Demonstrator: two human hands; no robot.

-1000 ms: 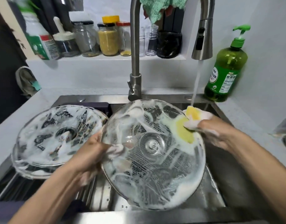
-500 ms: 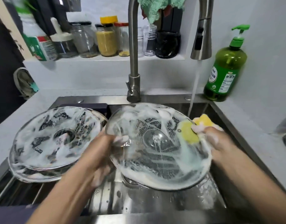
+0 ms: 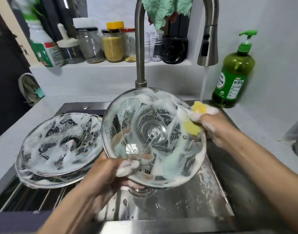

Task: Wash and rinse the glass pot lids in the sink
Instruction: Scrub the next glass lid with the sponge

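Soaping a lid over the sink

The left hand (image 3: 107, 173) grips the lid (image 3: 153, 137) at its near rim, thumb on the inner face and fingers curled beneath — tilting it up towards the camera, probably so the soapy face is open to the scrub and the suds drip into the sink (image 3: 178, 205). The right hand (image 3: 214, 125) pinches a yellow sponge (image 3: 192, 126) against the far-right rim, close by the running tap (image 3: 207, 46), likely to keep rinse water in easy reach. A second lid (image 3: 59, 147), lathered too, rests on the rack at the left — seemingly parked there until both can be rinsed. Soap bottle (image 3: 234, 76) stands on the bench.
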